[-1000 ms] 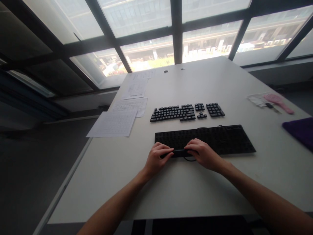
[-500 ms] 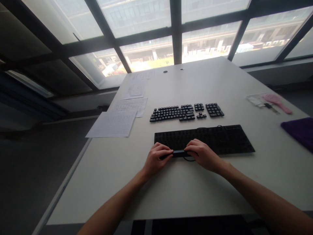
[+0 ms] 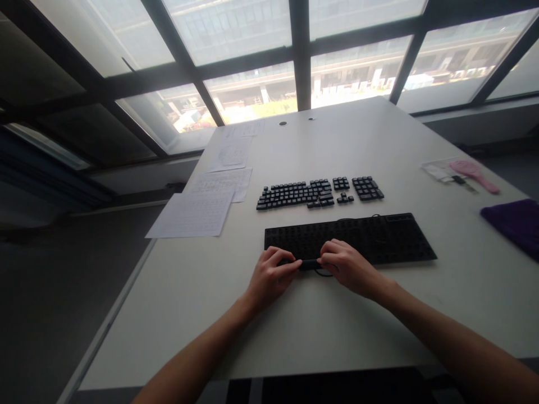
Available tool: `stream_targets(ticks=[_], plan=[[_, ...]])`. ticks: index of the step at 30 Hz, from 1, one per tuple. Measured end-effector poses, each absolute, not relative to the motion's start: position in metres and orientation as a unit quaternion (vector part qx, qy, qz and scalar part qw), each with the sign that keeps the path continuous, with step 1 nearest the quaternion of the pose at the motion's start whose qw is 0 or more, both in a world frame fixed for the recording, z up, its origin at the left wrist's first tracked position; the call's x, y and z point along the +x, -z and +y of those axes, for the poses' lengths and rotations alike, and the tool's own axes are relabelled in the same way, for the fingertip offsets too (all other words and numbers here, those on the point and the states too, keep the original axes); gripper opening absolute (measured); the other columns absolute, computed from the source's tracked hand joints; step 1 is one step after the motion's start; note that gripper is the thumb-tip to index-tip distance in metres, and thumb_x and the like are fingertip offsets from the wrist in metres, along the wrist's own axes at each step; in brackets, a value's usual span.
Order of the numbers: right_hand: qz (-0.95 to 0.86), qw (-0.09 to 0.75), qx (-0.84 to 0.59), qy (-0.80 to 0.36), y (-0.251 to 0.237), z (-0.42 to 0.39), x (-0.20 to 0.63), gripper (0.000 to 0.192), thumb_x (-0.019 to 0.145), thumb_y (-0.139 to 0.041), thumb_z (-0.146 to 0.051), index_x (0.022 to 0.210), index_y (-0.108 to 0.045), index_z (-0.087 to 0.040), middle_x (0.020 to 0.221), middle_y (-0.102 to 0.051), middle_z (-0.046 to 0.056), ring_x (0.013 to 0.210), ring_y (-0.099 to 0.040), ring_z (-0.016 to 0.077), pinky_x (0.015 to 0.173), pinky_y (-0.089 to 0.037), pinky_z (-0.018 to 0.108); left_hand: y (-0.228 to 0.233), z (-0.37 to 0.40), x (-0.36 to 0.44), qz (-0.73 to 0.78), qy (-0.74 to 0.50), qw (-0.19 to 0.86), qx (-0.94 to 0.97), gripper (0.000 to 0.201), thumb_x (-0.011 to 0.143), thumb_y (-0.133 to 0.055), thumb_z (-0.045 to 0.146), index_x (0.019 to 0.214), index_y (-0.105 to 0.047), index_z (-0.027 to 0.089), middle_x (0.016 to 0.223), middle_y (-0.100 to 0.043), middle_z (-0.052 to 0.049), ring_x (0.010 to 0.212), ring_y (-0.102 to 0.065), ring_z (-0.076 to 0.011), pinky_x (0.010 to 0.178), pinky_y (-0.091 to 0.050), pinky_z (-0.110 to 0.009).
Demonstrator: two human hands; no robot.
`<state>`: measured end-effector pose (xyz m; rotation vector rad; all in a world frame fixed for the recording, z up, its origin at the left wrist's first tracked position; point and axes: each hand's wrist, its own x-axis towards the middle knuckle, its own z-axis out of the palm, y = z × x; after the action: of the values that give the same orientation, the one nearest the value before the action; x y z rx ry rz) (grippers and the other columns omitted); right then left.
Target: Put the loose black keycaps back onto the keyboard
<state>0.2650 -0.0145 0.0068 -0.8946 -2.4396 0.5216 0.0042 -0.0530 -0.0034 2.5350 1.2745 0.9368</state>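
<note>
A black keyboard base without its keycaps lies on the white table. Over its front edge, a long dark space bar is held level between both hands. My left hand pinches its left end, and my right hand pinches the right end. Fingers cover both ends, and whether the bar touches the base I cannot tell. Behind the base, loose black keycaps lie in keyboard order, with a smaller block of number-pad keycaps at their right.
Written sheets of paper lie along the table's left side. At the right are a pink hairbrush-like object, a small clear bag and a purple cloth. A cable loops out at the base's front edge. Windows stand beyond the table.
The space bar's visible face has tilted and looks darker. My left thumb has shifted slightly to the right along it. Both hands keep their grip.
</note>
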Motion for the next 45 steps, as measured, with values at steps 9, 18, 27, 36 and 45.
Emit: stream_targets(ticks=[9, 18, 27, 36, 45], plan=[[-0.911, 0.170, -0.360, -0.108, -0.025, -0.025, 0.265, 0.018, 0.096, -0.063, -0.019, 0.082, -0.075, -0.022, 0.088, -0.060, 0.007, 0.084, -0.049, 0.0218, 0.071, -0.035, 0.035, 0.000, -0.056, 0.007, 0.434, -0.247, 0.023, 0.866, 0.023, 0.094, -0.066, 0.024, 0.114, -0.075, 0.027, 0.100, -0.066, -0.009, 0.096, -0.055, -0.0235, 0.083, -0.052, -0.040], [-0.903, 0.202, -0.350, -0.149, -0.017, -0.023, 0.293, 0.020, 0.100, -0.058, -0.024, 0.106, -0.077, -0.025, 0.082, -0.063, 0.005, 0.079, -0.052, 0.0196, 0.072, -0.038, 0.034, 0.003, -0.055, -0.003, 0.428, -0.319, 0.041, 0.845, 0.027, 0.093, -0.066, 0.021, 0.119, -0.073, 0.028, 0.099, -0.066, -0.007, 0.094, -0.056, -0.0213, 0.084, -0.051, -0.039], [-0.898, 0.184, -0.381, -0.124, -0.009, -0.031, 0.302, 0.020, 0.101, -0.056, -0.028, 0.103, -0.076, -0.025, 0.077, -0.063, 0.004, 0.075, -0.050, 0.0193, 0.068, -0.033, 0.034, 0.001, -0.052, -0.005, 0.428, -0.293, 0.032, 0.854, 0.012, 0.091, -0.068, 0.020, 0.097, -0.077, 0.025, 0.091, -0.064, -0.006, 0.091, -0.055, -0.0215, 0.082, -0.049, -0.038], [-0.891, 0.177, -0.397, -0.130, -0.011, -0.030, 0.299, 0.015, 0.099, -0.061, -0.026, 0.096, -0.075, -0.024, 0.075, -0.065, 0.002, 0.077, -0.053, 0.0194, 0.071, -0.031, 0.035, 0.004, -0.053, 0.001, 0.440, -0.281, 0.032, 0.852, 0.009, 0.094, -0.063, 0.020, 0.089, -0.071, 0.021, 0.096, -0.066, -0.006, 0.095, -0.056, -0.0216, 0.085, -0.049, -0.037], [-0.893, 0.204, -0.383, -0.121, -0.005, -0.033, 0.292, 0.025, 0.099, -0.059, -0.020, 0.121, -0.070, -0.025, 0.085, -0.065, 0.004, 0.080, -0.053, 0.0194, 0.074, -0.034, 0.033, 0.006, -0.056, 0.005, 0.407, -0.242, 0.001, 0.881, 0.035, 0.091, -0.068, 0.022, 0.125, -0.068, 0.027, 0.110, -0.067, -0.008, 0.102, -0.057, -0.0251, 0.091, -0.049, -0.042]])
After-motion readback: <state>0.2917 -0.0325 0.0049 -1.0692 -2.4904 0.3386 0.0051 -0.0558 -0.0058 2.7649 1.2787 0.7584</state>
